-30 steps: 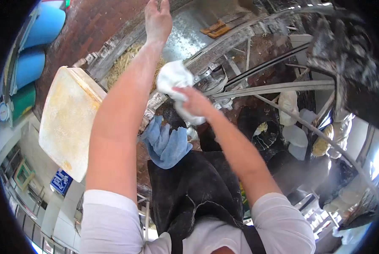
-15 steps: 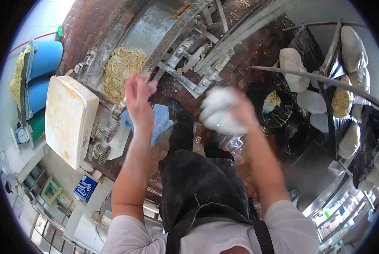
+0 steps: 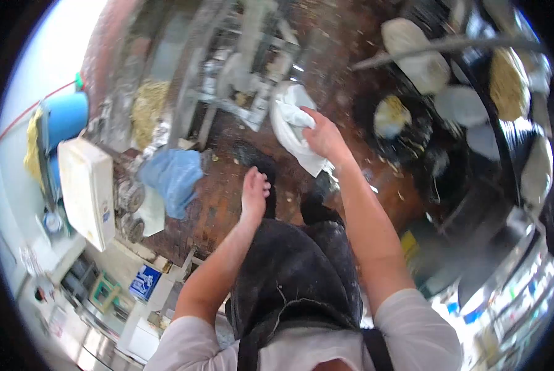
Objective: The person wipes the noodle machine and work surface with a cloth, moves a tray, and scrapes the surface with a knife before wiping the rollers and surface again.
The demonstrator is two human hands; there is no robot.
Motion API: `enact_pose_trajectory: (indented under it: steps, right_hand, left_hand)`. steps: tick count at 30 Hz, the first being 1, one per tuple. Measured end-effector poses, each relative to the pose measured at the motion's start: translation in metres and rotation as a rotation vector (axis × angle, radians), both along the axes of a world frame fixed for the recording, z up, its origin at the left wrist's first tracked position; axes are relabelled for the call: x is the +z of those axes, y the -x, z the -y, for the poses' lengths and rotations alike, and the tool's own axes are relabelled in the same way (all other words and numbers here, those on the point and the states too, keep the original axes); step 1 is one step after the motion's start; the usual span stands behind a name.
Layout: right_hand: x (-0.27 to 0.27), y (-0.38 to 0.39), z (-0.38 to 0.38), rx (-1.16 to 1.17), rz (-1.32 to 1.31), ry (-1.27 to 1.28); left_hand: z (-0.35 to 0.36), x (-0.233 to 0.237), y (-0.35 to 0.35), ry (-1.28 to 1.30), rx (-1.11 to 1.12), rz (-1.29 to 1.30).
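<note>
A white cloth [image 3: 293, 127], bunched at the top and hanging loosely below, is gripped in my right hand [image 3: 326, 141]. The fingers are closed on its gathered upper edge, over the floor beside the metal machine frame. My left hand [image 3: 255, 193] is held in front of the black apron [image 3: 289, 266] with fingers loosely bent and apart; nothing shows in it. To the left of that hand, a blue plastic sheet [image 3: 175, 182] hangs by the machine's gears [image 3: 130, 198].
Noodles [image 3: 150, 111] lie in the trough at upper left, near a white plastic tub [image 3: 86, 191]. A black bin [image 3: 400, 127] with a plate of yellow scraps stands at right. Filled pale bags [image 3: 416, 55] line the rack behind a long pole [image 3: 450, 44].
My right hand has drawn the white cloth left and up. My left hand has come away from the noodle trough, lower and to the right. The camera view has turned, with motion blur.
</note>
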State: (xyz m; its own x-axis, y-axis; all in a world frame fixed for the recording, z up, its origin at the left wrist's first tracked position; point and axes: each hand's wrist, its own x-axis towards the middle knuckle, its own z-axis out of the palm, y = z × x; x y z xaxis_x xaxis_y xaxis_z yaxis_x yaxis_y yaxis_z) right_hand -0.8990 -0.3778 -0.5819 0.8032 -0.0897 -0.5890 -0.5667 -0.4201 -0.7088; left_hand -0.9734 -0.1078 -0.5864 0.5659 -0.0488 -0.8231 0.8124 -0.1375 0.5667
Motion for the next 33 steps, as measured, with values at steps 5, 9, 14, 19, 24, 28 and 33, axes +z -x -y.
enact_pose_trajectory:
  steps: [5,9,14,19,24,28,33]
  right_hand:
    - [0.07,0.088,0.008,-0.08,-0.017,0.07]
    - [0.023,0.153,0.05,-0.84,0.121,-0.093]
    - [0.017,0.315,0.154,-1.083,-0.132,0.06]
    - [-0.022,0.592,0.122,-0.998,-0.523,0.184]
    - [-0.022,0.734,0.039,-1.217,-0.607,0.128]
    - [-0.022,0.671,0.034,-1.211,-0.778,0.094]
    - [-0.032,0.649,0.021,-1.065,-0.708,0.087]
  left_hand:
    - [0.121,-0.049,0.009,0.863,0.337,-0.217]
    - [0.233,0.014,0.067,0.713,0.095,-0.308]
    - [0.269,-0.033,0.092,0.546,-0.865,-0.324]
    - [0.379,-0.169,0.022,0.04,-0.471,-0.129]
    - [0.437,-0.256,0.017,-0.008,-0.528,-0.167]
    - [0.424,-0.277,0.027,0.12,-0.46,-0.084]
    - [0.367,-0.248,0.05,0.07,-0.286,-0.111]
